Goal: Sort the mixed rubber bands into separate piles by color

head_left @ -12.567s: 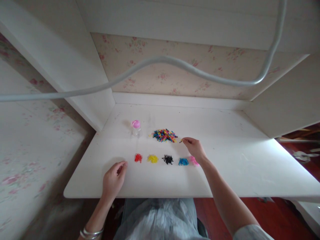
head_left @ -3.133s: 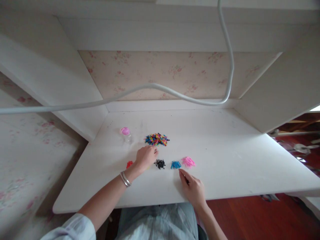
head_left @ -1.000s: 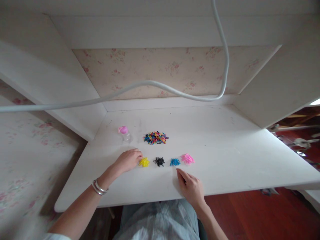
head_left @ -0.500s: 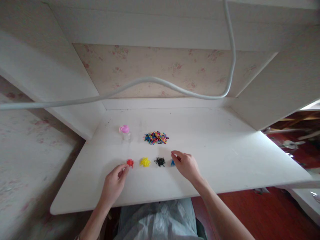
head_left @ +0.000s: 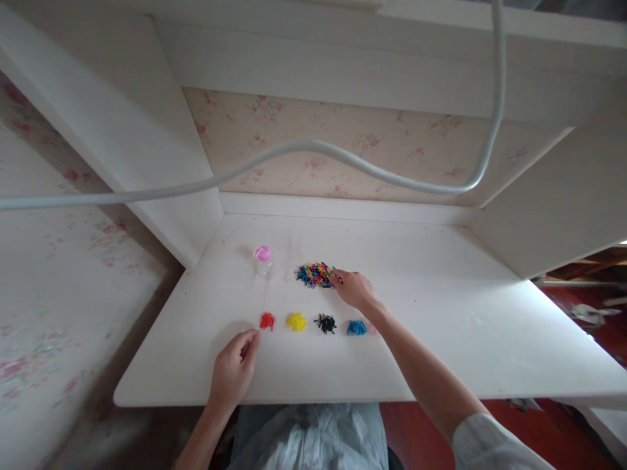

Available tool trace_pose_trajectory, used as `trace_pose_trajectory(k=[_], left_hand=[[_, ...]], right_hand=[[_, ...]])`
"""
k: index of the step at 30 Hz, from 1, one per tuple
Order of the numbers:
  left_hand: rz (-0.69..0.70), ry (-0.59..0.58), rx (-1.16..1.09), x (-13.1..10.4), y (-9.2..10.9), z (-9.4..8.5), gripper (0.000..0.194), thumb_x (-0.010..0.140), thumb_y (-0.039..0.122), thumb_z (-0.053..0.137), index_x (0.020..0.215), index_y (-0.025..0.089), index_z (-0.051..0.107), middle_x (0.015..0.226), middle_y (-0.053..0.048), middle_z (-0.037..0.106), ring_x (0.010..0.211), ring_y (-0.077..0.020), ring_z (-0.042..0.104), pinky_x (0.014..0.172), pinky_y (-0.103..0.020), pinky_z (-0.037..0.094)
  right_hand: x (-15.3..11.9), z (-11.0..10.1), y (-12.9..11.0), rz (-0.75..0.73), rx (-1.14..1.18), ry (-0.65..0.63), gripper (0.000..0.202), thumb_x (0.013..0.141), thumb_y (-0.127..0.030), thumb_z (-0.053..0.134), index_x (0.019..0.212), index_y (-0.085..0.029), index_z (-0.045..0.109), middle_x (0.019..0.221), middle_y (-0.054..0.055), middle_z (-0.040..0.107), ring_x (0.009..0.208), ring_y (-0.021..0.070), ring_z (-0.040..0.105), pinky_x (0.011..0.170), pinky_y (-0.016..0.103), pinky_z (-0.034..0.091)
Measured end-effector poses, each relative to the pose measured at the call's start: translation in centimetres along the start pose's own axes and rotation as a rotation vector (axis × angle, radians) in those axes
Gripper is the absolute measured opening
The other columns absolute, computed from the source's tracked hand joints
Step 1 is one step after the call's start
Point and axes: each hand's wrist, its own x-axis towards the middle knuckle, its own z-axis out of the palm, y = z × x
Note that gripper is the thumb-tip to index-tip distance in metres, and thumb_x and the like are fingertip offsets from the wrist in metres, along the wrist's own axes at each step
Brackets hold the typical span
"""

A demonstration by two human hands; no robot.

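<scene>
My right hand (head_left: 355, 289) reaches to the right edge of a mixed, many-coloured heap (head_left: 313, 275) of small pieces that look like little rubber bands. Its fingertips are pinched together there; what is between them is too small to make out. Just in front and to the left of a small red pile (head_left: 267, 321), my left hand (head_left: 234, 367) is closed by the table edge, thumb against forefinger. To the right in a row lie a yellow pile (head_left: 296, 321), a black pile (head_left: 326, 323), a blue pile (head_left: 356, 327) and a pink bit (head_left: 373, 329), partly hidden by my right forearm.
A small clear bottle (head_left: 265, 266) with a pink cap stands left of the mixed heap. The white table (head_left: 441, 333) has side panels and a low back ledge. A grey-white cable (head_left: 313, 146) hangs across the view above it.
My right hand has moved from beside the blue pile forward to the mixed heap, uncovering the blue pile. My left hand has drawn slightly away from the red pile. The camera view has shifted.
</scene>
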Motion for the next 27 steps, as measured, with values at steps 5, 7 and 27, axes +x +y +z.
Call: trace_pose_trajectory(k=[5,7,27], left_hand=[[0.056,0.008,0.024,0.0,-0.4,0.3,0.028,0.089,0.039,0.046,0.093,0.019,0.065,0.080,-0.003,0.070,0.067,-0.0139,0.064,0.065,-0.023,0.050],[0.067,0.008,0.023,-0.1,-0.5,0.3,0.028,0.089,0.038,0.046,0.093,0.019,0.065,0.081,-0.003,0.070,0.068,-0.0141,0.064,0.065,-0.023,0.050],[0.054,-0.030,0.012,-0.2,-0.6,0.4,0.026,0.089,0.039,0.046,0.095,0.020,0.064,0.085,-0.002,0.069,0.073,-0.0140,0.064,0.067,-0.023,0.049]], right_hand=[[1.1,-0.1,-0.6,-0.028,-0.040,-0.046,0.044,0.093,-0.041,0.031,0.135,-0.039,0.044,0.109,0.006,0.067,0.091,0.0212,0.064,0.073,0.029,0.044],[1.6,-0.1,-0.7,-0.037,-0.052,-0.060,0.044,0.092,-0.040,0.033,0.134,-0.040,0.045,0.108,0.006,0.068,0.090,0.0215,0.065,0.073,0.029,0.045],[2.6,0.7,2.9,0.020,0.300,0.219,0.034,0.082,-0.049,0.049,0.096,-0.030,0.074,0.082,0.002,0.072,0.075,0.0167,0.064,0.064,0.023,0.042]])
